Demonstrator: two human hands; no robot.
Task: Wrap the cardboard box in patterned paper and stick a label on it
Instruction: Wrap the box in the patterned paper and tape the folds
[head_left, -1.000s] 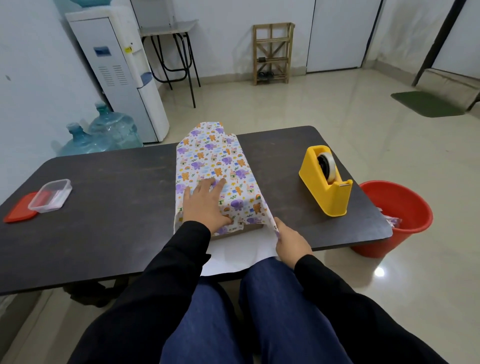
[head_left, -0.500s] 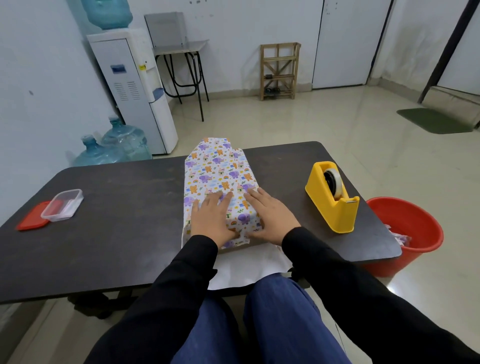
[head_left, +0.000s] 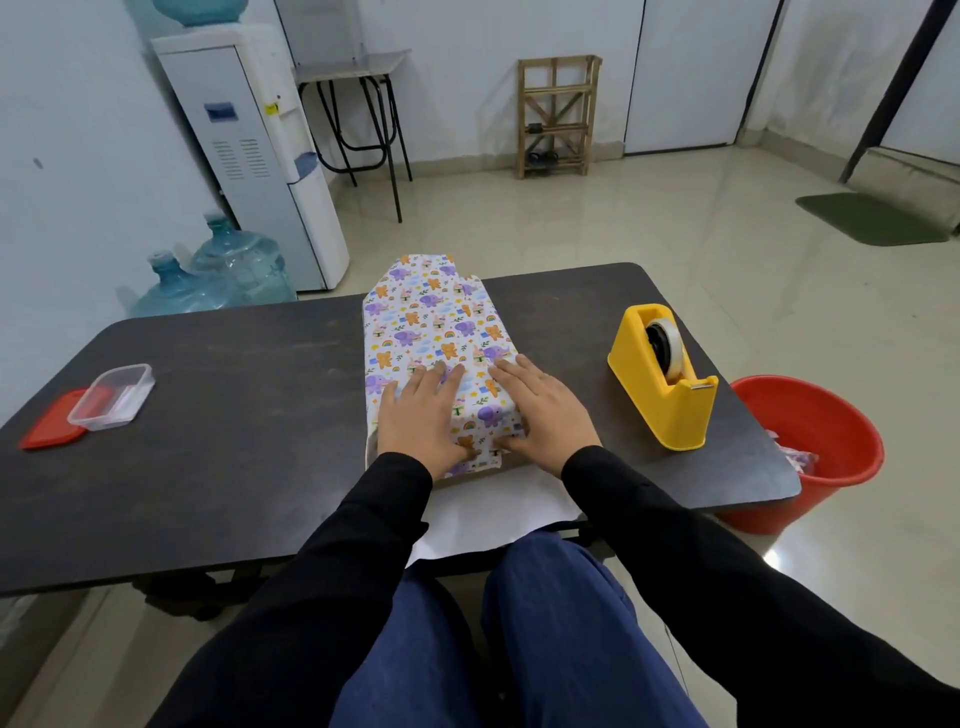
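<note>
Box (head_left: 436, 332) lies wrapped in cartoon-animal paper, left hand (head_left: 420, 415) and right hand (head_left: 540, 410) pressing flat.

At your left the dark table (head_left: 260, 415) carries a clear tub (head_left: 111, 397) overlapping a red lid (head_left: 49, 428). On the floor by its right end you have a red bucket (head_left: 810, 452). Ahead of you stand a water dispenser (head_left: 249, 150), two blue jugs (head_left: 228, 270) beside it, a wooden rack (head_left: 558, 117) and a green mat (head_left: 872, 218).

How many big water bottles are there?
3. A near bottle and a far bottle stand on the floor beside the water cooler; a top bottle sits on it, partly cut off. More could hide behind the table.
</note>
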